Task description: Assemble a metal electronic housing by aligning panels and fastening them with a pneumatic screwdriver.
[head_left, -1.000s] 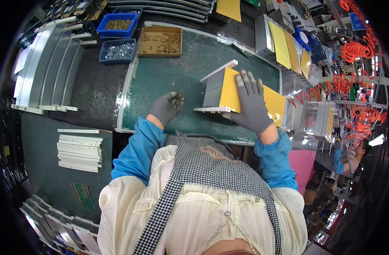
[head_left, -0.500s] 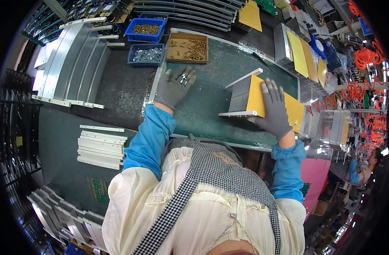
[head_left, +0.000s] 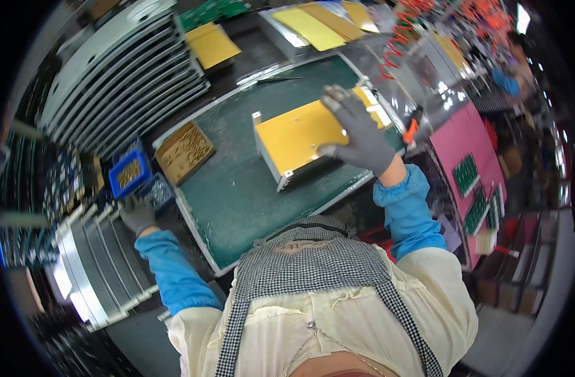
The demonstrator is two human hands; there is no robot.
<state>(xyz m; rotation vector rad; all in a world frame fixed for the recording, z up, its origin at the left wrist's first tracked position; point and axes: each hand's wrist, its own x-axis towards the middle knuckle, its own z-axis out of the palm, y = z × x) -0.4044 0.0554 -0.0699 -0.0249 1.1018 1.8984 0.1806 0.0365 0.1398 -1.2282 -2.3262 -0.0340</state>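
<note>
My right hand [head_left: 363, 141], in a grey glove, lies with fingers spread on the right part of a yellow-faced metal block [head_left: 297, 135]. Pale end bars are fixed at both ends of this block, which rests on the green table mat. At far left, my gloved left hand [head_left: 138, 215] is at the near edge of the small bins. Its fingertips lie by the blue bin of brass-coloured fasteners [head_left: 127, 176] and the dark blue bin of silver screws [head_left: 156, 191]. Those fingers are partly hidden, and whether they hold anything does not show.
A cardboard tray of brass-coloured pins [head_left: 185, 152] stands right of the bins. Stacked finned metal frames [head_left: 121, 69] fill the far left, with more metal panels [head_left: 102, 267] nearer me. An orange-and-black tool [head_left: 412, 127] lies right of the mat. A co-worker [head_left: 517, 78] is far right.
The view has swung round. My left hand, which held a few silver screws on its open palm over the mat, has moved left to the bins. My right hand stays on the yellow-faced block.
</note>
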